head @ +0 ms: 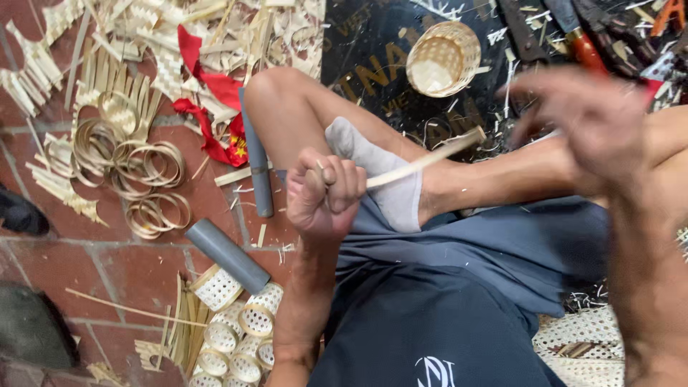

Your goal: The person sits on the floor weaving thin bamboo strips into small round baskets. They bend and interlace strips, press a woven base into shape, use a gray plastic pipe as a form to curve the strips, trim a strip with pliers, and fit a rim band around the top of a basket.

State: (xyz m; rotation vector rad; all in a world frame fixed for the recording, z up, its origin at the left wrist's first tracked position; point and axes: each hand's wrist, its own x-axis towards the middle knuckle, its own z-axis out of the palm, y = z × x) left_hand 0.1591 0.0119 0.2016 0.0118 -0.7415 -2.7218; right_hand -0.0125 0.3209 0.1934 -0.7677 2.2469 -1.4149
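My left hand (324,192) is a closed fist gripping one end of a pale bamboo strip (430,159) that slants up to the right over my crossed leg and grey sock (390,188). My right hand (584,115) is raised at the right, blurred by motion, fingers spread and holding nothing; it hovers just right of the strip's free end.
A small woven basket (443,57) sits on a dark mat ahead. Bamboo rings (140,168), strips, shavings and a red cloth (215,107) litter the brick floor at left. Two grey tubes (228,254) lie nearby, beside several small woven cups (236,326). Tools lie at top right.
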